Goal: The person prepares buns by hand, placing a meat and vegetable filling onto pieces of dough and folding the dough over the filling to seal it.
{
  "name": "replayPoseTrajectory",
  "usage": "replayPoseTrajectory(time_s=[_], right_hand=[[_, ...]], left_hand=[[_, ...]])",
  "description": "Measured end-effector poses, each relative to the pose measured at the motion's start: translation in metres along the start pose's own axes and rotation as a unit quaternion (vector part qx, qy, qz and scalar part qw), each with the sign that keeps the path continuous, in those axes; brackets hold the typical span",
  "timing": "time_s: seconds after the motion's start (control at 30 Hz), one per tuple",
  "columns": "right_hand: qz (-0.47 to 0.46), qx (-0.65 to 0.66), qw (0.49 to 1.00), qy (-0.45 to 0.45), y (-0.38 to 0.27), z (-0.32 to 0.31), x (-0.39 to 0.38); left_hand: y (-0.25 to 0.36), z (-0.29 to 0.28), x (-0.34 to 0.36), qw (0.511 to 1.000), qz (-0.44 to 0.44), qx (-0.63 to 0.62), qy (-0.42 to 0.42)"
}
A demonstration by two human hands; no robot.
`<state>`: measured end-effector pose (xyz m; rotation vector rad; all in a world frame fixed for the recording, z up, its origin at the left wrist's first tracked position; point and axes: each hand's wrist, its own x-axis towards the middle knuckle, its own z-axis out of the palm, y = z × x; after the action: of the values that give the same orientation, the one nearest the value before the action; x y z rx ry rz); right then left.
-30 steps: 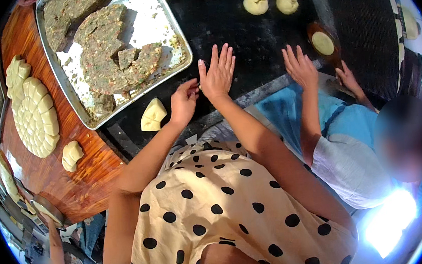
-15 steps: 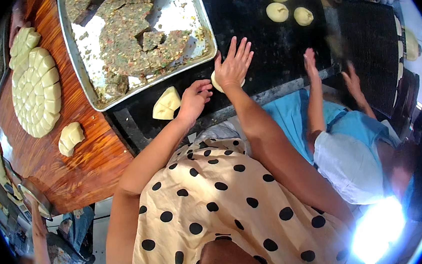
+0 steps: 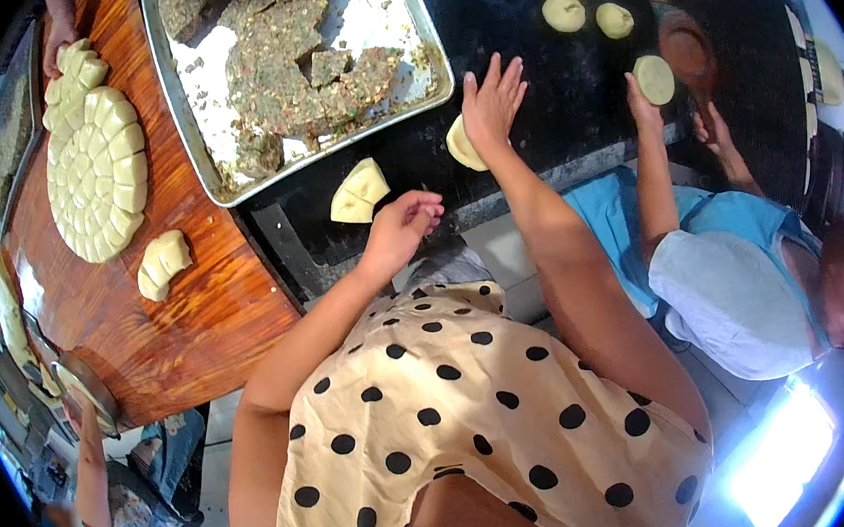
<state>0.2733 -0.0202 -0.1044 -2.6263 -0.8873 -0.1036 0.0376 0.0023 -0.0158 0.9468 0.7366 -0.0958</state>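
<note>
Both forearms bare, entering from the lower edge and reaching up toward the black worktop [image 3: 570, 120]. Right hand [image 3: 491, 107] lies flat on the worktop, palm down, fingers spread and pointing away from the body, wrist straight, arm nearly extended. Left hand [image 3: 401, 227] sits at the worktop's near edge, closer to the body than the right, fingers curled loosely inward, thumb tucked toward them, nothing visibly gripped. Left elbow bent, upper arm angled out to the left.

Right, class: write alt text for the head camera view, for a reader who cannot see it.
The right hand presses a flat dough disc on a black worktop; the left hand hovers by cut dough pieces. A metal tray of crumbly filling sits behind.
</note>
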Motion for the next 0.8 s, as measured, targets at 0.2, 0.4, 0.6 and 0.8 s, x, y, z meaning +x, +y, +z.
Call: replayPoseTrajectory(time_s=[0.2, 0.4, 0.6, 0.8], right_hand=[[-0.108, -0.029, 0.992, -0.057, -0.016, -0.019, -0.041], [-0.067, 0.116, 0.990, -0.034, 0.002, -0.012, -0.039], [-0.052, 0.002, 0.999, -0.007, 0.037, -0.024, -0.030], [0.104, 0.254, 0.961, 0.027, 0.041, -0.046, -0.041]], left_hand=[[-0.005, -0.010, -0.014, 0.999, 0.007, 0.053, 0.007], [0.003, -0.001, -0.015, 0.993, 0.019, 0.114, 0.014], [0.007, 0.011, -0.009, 0.957, 0.074, 0.282, -0.003], [0.010, 0.014, -0.009, 0.975, 0.061, 0.213, 0.008]])
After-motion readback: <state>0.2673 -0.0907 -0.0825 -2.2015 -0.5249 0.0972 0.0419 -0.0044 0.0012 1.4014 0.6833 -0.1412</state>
